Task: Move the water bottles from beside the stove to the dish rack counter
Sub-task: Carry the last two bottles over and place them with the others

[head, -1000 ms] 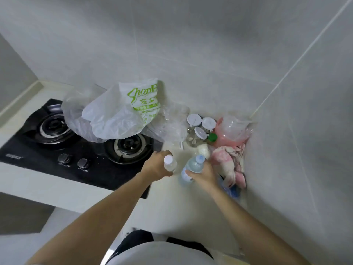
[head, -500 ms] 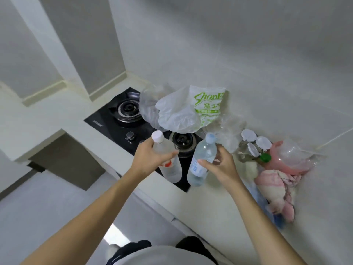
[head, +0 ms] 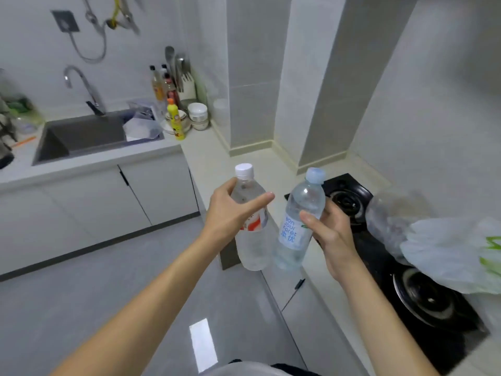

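I hold two clear plastic water bottles upright in the air, side by side over the floor in front of the counter corner. My left hand [head: 230, 213] grips the white-capped bottle [head: 253, 245] with a red and white label. My right hand [head: 332, 232] grips the blue-capped bottle [head: 296, 232] with a white label in blue lettering. The black gas stove [head: 423, 302] lies to the right, below my right arm. The counter by the sink [head: 200, 150] stretches ahead toward bowls and a rack at the far left.
A dark sink [head: 84, 137] with a curved tap [head: 81, 85] sits at the left. A yellow squeeze bottle [head: 174, 119], stacked bowls [head: 198, 115], sauce bottles and a utensil holder crowd the counter behind it. Plastic bags [head: 444, 251] lie over the stove. White cabinets [head: 108, 204] line the grey floor.
Both hands lifted the bottles off the counter beside the stove. My view swung left, away from the stove corner, so the sink and its counter now show ahead.
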Demonstrator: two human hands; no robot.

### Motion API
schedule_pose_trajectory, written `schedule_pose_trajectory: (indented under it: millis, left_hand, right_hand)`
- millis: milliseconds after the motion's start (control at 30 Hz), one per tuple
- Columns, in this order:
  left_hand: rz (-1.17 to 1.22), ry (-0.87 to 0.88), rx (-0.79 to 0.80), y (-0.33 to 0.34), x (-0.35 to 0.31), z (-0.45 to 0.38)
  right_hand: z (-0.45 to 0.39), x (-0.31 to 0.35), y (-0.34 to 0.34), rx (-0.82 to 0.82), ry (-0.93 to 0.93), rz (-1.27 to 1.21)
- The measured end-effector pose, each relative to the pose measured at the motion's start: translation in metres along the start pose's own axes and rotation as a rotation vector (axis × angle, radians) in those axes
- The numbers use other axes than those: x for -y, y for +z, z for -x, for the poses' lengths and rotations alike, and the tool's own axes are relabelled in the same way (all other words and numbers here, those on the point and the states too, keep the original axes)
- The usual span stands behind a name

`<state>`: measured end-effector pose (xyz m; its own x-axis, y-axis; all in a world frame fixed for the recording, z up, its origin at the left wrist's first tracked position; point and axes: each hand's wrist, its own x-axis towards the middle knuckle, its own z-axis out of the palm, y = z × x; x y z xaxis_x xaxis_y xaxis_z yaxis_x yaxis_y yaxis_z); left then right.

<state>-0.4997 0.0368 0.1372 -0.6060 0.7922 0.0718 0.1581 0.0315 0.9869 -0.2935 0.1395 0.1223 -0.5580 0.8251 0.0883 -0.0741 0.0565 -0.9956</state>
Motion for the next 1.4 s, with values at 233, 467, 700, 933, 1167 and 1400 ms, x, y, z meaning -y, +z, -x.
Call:
schedule_pose_trajectory:
  millis: [233, 467, 700, 933, 1167, 1400]
  left_hand:
    - [-0.069, -0.109, -0.166, -0.154, 0.023, -0.052]
    - [-0.132, -0.194, -0.382, -0.287, 0.049, -0.094]
    - [-0.036, -0.213, -0.687, -0.411, 0.054, -0.092]
    - [-0.053, -0.211, -0.952, -0.542, 0.073, -0.063]
    - [-0.108, -0.212, -1.010, -0.717, 0.104, -0.057]
    - [-0.203, -0.227, -0.984, -0.894, 0.107, -0.073]
  right_hand:
    - [-0.102, -0.006, 0.163, 0.302, 0.022, -0.017]
    - [-0.205, -0.040, 0.323, 0.609, 0.033, -0.049]
    - [-0.272, -0.039, 0.489, 0.960, 0.062, -0.095]
    - [-0.286, -0.044, 0.662, 1.212, 0.029, -0.093]
    - [-0.284, -0.047, 0.848, 1.316, 0.002, -0.066]
    - [-0.296, -0.036, 1.020, 1.267, -0.031, -0.071]
